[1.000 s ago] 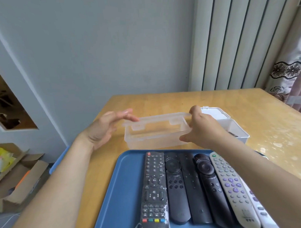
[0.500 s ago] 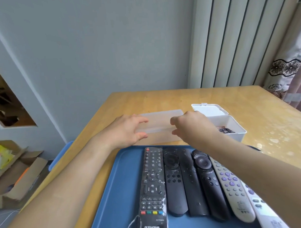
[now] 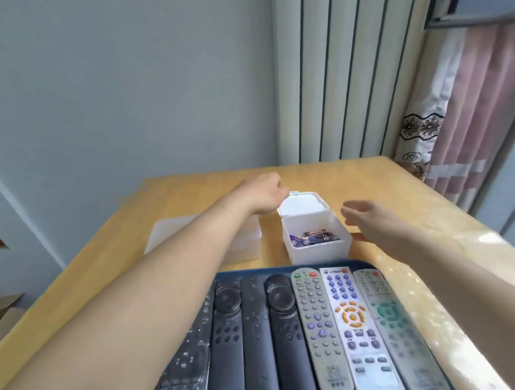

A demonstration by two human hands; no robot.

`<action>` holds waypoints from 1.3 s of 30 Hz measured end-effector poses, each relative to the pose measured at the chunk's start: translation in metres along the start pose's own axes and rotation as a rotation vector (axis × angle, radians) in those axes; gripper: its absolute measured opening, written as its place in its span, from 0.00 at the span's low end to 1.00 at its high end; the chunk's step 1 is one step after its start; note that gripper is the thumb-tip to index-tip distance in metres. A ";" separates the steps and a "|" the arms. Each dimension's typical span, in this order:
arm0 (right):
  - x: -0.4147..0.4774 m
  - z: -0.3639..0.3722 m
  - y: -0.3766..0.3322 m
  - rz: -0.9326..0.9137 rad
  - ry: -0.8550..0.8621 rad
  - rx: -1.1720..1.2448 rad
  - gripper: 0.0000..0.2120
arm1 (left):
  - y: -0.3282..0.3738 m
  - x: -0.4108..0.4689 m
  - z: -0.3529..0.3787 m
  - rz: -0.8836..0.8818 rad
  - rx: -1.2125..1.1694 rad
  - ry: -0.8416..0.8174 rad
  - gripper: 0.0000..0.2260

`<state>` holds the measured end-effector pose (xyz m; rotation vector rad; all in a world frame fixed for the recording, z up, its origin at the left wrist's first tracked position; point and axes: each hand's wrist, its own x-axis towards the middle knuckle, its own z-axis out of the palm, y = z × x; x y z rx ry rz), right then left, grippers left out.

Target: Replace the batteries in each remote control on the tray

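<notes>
Several remotes lie side by side on the blue tray at the near edge. Behind the tray stands a small white box with batteries inside and its lid tilted back. My left hand is at the lid's far left corner with the fingers curled away from view, so I cannot see whether it holds the lid. To the right of the box my right hand hovers with relaxed, spread fingers, holding nothing.
A clear plastic container lies on the wooden table left of the white box, partly hidden by my left forearm. The wall, white slatted panels and a curtain stand behind and right of the table.
Both hands have left the clear container, which now rests on the table. They have moved right to the white battery box. The view has shifted right.
</notes>
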<state>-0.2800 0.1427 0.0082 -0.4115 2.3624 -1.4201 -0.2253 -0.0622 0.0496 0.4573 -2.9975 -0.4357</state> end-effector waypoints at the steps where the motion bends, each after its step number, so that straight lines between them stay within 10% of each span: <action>1: 0.001 0.004 0.007 -0.013 -0.013 0.026 0.22 | 0.001 0.011 0.010 -0.037 0.068 -0.020 0.17; 11: 0.007 0.009 0.016 0.007 -0.023 0.433 0.14 | -0.001 0.011 0.013 -0.024 -0.733 0.241 0.12; 18: -0.002 -0.005 0.014 -0.023 -0.198 0.352 0.20 | 0.015 -0.051 0.002 0.202 -0.348 -0.257 0.15; 23: -0.006 -0.014 0.016 -0.197 -0.335 0.070 0.35 | 0.019 -0.058 0.021 0.226 -0.218 -0.049 0.10; 39: -0.023 0.005 0.027 -0.409 -0.084 -0.272 0.25 | 0.040 -0.084 0.027 0.288 -0.084 0.157 0.02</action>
